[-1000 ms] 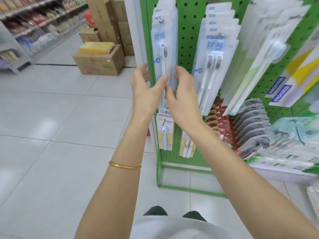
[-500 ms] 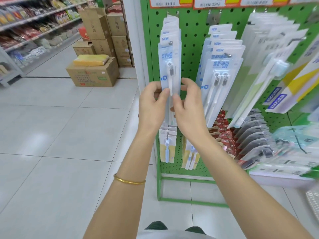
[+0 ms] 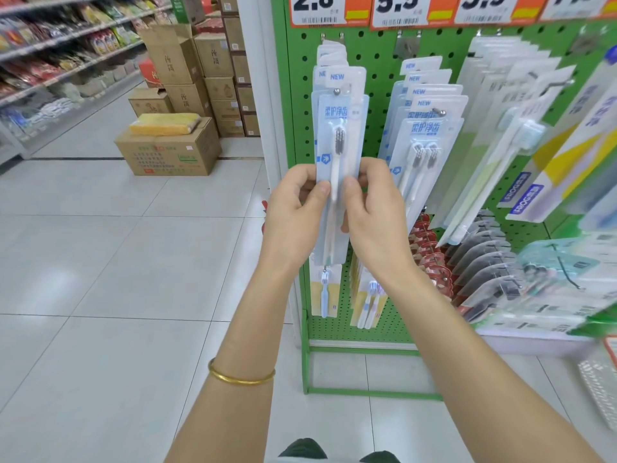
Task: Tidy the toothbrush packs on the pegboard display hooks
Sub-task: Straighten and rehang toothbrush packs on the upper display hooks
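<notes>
A stack of pale blue single-toothbrush packs (image 3: 339, 135) hangs on a hook of the green pegboard (image 3: 377, 71) at its left column. My left hand (image 3: 293, 215) pinches the left edge of the front packs, thumb on the front. From the other side, my right hand (image 3: 374, 212) pinches the right edge in the same way. The lower part of the stack is hidden behind both hands. To the right hangs a fanned stack of twin-brush packs (image 3: 424, 135).
Further packs hang on the right, among them FROG boxes (image 3: 531, 198), and smaller packs (image 3: 325, 292) hang below. Price tags (image 3: 320, 8) run along the top. Cardboard boxes (image 3: 170, 148) stand on the tiled floor at the left, beside grocery shelves (image 3: 50, 61).
The view has tilted up, so the price tags show. Both hands have closed in from a looser touch to a firm pinch on the single-brush stack, squaring it.
</notes>
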{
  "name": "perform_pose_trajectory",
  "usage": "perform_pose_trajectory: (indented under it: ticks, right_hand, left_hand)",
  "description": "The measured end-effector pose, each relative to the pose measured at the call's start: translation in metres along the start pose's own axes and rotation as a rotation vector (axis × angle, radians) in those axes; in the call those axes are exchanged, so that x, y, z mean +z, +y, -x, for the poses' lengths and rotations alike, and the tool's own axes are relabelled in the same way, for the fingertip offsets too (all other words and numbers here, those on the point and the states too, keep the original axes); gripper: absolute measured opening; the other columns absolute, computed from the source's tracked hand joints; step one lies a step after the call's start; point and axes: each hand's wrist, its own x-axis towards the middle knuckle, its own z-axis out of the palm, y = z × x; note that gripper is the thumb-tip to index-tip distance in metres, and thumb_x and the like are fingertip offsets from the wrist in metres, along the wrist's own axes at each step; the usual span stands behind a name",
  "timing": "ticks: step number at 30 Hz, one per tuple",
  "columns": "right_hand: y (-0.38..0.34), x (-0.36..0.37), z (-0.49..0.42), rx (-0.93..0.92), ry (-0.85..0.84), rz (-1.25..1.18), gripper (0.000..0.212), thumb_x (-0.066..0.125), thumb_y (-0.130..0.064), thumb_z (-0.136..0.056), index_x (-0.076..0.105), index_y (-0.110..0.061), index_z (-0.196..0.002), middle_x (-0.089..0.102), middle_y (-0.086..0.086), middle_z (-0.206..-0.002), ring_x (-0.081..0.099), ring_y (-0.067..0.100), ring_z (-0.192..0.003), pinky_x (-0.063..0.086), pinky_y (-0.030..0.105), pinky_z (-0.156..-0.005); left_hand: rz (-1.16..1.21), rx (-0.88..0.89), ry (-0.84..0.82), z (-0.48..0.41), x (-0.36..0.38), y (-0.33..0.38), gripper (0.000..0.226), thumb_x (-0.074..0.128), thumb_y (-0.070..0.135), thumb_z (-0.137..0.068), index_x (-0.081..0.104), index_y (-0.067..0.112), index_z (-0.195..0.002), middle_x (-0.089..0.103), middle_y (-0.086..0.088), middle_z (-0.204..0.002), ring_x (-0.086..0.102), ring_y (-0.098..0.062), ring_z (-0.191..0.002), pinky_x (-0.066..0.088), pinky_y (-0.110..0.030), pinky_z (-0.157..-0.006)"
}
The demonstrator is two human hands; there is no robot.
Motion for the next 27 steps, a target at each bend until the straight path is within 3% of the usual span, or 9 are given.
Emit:
perform_pose_trajectory:
  ticks: [8,11,22,27]
  right_hand:
    - [-0.012,-0.002,0.006,0.051,0.072,0.037,0.01,0.044,-0.017,-0.097,0.05,-0.009,-0.1,0.054,-0.003,-0.081,0.049,0.015,-0.072,0.04,0.035,-0.067]
    - [-0.014,-0.002,0.009,0.074,0.103,0.06,0.006,0.044,-0.017,-0.097,0.048,-0.013,-0.095,0.049,-0.01,-0.075,0.045,0.01,-0.067,0.038,0.035,-0.066]
    - [-0.012,-0.01,0.029,0.134,0.155,0.073,0.007,0.046,-0.016,-0.095,0.049,-0.01,-0.092,0.053,-0.004,-0.078,0.047,0.013,-0.07,0.038,0.036,-0.068]
    - [0.007,-0.029,0.054,0.149,0.084,0.054,0.004,0.053,-0.014,-0.092,0.056,-0.014,-0.089,0.058,-0.006,-0.077,0.051,0.005,-0.071,0.04,0.02,-0.066]
  left_hand:
    - [-0.044,0.019,-0.063,0.003,-0.008,0.006,0.021,0.051,0.006,-0.094,0.061,0.025,-0.093,0.066,-0.011,-0.102,0.059,-0.018,-0.092,0.049,-0.032,-0.088]
    - [-0.044,0.0,-0.099,0.004,-0.008,0.01,0.025,0.051,0.006,-0.094,0.059,0.03,-0.091,0.066,-0.007,-0.101,0.058,-0.012,-0.09,0.049,-0.03,-0.088]
    - [-0.022,-0.045,-0.196,0.013,-0.004,0.009,0.019,0.051,0.006,-0.095,0.06,0.023,-0.1,0.065,0.004,-0.098,0.058,-0.005,-0.087,0.048,-0.022,-0.083]
    - [0.013,-0.114,-0.119,0.045,0.01,-0.002,0.026,0.053,0.013,-0.095,0.043,0.029,-0.113,0.057,0.002,-0.101,0.058,-0.007,-0.09,0.05,-0.027,-0.084]
